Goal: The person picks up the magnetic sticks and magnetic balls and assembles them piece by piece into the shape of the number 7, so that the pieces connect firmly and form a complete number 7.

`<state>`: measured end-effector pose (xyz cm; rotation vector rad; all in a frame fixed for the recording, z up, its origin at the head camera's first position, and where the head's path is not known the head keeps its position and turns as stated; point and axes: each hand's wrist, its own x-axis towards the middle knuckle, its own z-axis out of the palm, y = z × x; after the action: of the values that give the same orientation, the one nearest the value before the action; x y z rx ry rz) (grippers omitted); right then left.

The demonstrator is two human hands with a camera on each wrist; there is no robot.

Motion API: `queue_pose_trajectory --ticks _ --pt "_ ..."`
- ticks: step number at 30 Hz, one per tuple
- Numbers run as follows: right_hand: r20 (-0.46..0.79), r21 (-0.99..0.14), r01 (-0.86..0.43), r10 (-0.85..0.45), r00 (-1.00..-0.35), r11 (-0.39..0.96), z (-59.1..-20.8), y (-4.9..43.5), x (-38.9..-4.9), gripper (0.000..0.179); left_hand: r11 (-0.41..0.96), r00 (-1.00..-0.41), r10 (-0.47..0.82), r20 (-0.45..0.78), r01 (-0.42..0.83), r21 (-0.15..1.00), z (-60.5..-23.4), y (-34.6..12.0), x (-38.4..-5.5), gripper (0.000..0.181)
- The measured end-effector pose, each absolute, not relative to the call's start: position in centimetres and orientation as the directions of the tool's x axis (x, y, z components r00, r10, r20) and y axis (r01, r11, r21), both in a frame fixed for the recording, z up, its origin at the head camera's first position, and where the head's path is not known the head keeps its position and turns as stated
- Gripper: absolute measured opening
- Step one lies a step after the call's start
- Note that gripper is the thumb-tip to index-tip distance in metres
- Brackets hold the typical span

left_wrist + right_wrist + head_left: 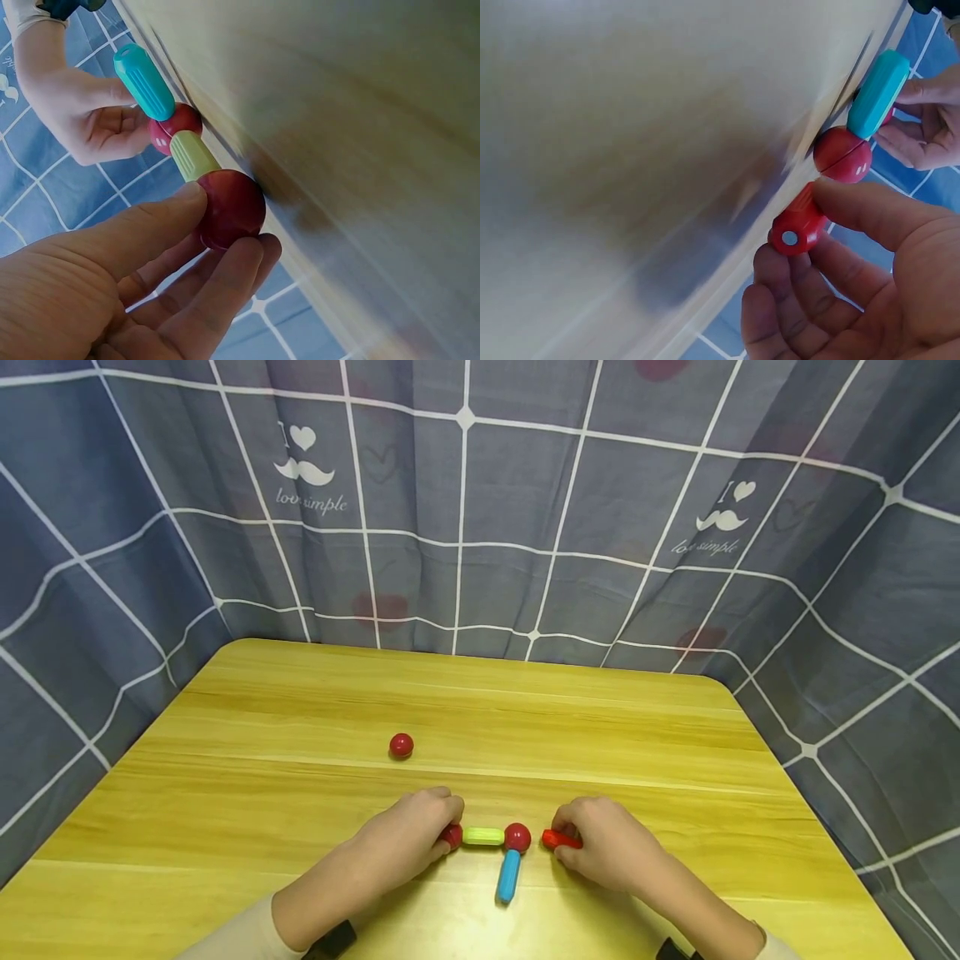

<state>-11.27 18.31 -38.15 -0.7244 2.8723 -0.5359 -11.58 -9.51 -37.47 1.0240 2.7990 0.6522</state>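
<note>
My left hand (416,828) pinches a red ball (234,208) between thumb and fingers. A yellow-green rod (483,837) runs from that ball to a second red ball (517,837). From the second ball a blue rod (507,877) points toward the near side of the table. To the right, my right hand (603,843) grips a short red rod (799,225), with a round silvery disc in its end face. In the head view a small gap separates the red rod's left end from the second ball.
Farther back on the wood-grain table (600,727) lies a lone red ball (401,745), left of the joined pieces. A grey-blue checked curtain (420,527) hangs behind the table and along both sides.
</note>
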Motion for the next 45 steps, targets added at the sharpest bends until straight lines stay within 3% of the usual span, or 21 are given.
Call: queue_pose_trajectory --ticks 17,26,40,45 --pt "-0.106 -0.508 -0.343 -0.453 -0.885 0.79 -38.3 17.4 -9.0 0.005 0.69 -0.771 0.635 0.051 0.596 0.41 -37.6 -9.5 -11.6 0.024" --pt "-0.169 -0.615 -0.29 -0.482 -0.86 0.733 -38.6 17.2 -8.5 0.009 0.685 -0.767 0.639 0.059 0.603 0.409 -37.4 -9.5 -11.6 0.024" --pt "-0.343 -0.788 -0.052 -0.506 -0.792 0.614 -38.6 16.0 -7.5 0.014 0.694 -0.774 0.63 0.067 0.599 0.4 -37.4 -9.5 -11.6 0.024" --pt "-0.381 -0.855 0.061 -0.544 -0.747 0.515 -38.8 15.5 -7.0 0.011 0.692 -0.775 0.629 0.067 0.596 0.407 -37.4 -9.5 -11.7 0.025"
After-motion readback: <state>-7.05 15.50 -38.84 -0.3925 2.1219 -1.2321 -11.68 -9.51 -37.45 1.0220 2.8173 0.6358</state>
